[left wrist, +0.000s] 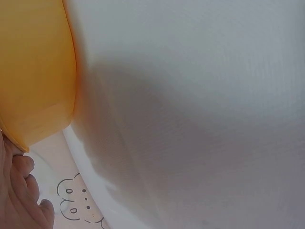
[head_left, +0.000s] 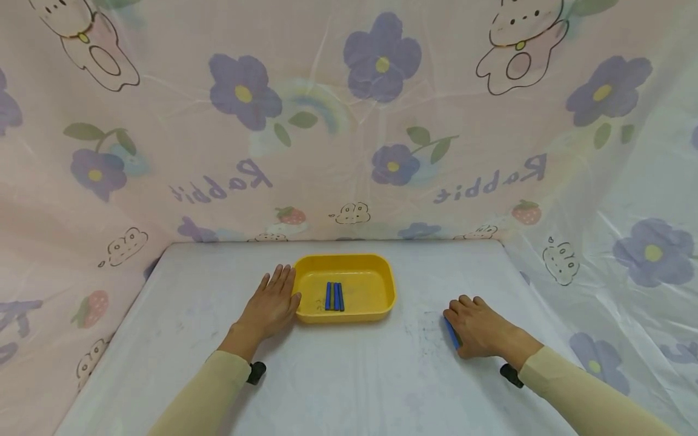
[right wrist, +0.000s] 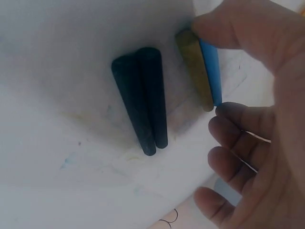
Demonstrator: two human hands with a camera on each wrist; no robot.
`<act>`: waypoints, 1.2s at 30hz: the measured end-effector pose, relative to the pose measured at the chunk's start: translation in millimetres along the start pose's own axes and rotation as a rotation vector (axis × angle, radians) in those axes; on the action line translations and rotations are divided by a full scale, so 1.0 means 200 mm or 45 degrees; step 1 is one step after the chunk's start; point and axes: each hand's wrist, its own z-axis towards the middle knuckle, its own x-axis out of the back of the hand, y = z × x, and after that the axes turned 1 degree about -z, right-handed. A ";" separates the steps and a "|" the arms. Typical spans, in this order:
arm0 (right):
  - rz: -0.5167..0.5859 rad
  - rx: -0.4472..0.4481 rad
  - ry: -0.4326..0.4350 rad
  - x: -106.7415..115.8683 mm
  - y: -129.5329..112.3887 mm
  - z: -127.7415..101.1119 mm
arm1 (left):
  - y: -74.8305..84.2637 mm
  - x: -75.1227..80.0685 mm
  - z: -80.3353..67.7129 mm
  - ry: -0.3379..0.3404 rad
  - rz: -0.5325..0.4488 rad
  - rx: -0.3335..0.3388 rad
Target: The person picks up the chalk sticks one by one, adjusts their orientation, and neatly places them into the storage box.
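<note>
My left hand lies with straight fingers along the left side of a yellow tray, touching its rim. In the left wrist view, fingertips meet the lip of the tray. Three slim blue chalk-like sticks lie side by side inside it; one is the left stick. On the right, my right hand pinches a blue chalk stick by its ends between thumb and index finger. An olive-yellow stick lies against it. Two dark green sticks lie beside them, hidden in the head view.
A white table carries everything, with dark and coloured smudges left of my right hand. Patterned cloth hangs behind the table and at both sides. A small black device sits at my left wrist, another at my right.
</note>
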 end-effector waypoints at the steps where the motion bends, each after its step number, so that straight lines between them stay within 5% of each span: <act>1: 0.002 -0.002 -0.002 0.00 0.00 0.00 | 0.00 0.00 0.00 0.001 0.003 0.002; 10: -0.007 -0.005 -0.004 -0.01 0.00 0.02 | 0.00 -0.01 0.00 -0.001 -0.002 0.005; 17: -0.021 -0.004 0.128 0.09 0.00 0.09 | 0.00 0.01 -0.01 -0.037 -0.011 -0.004; 25: -0.094 -0.010 0.211 0.25 -0.06 0.25 | 0.00 0.02 0.00 -0.020 0.009 -0.022; 36: -0.087 0.037 0.192 0.45 -0.23 0.51 | 0.00 0.00 -0.01 -0.002 0.006 -0.011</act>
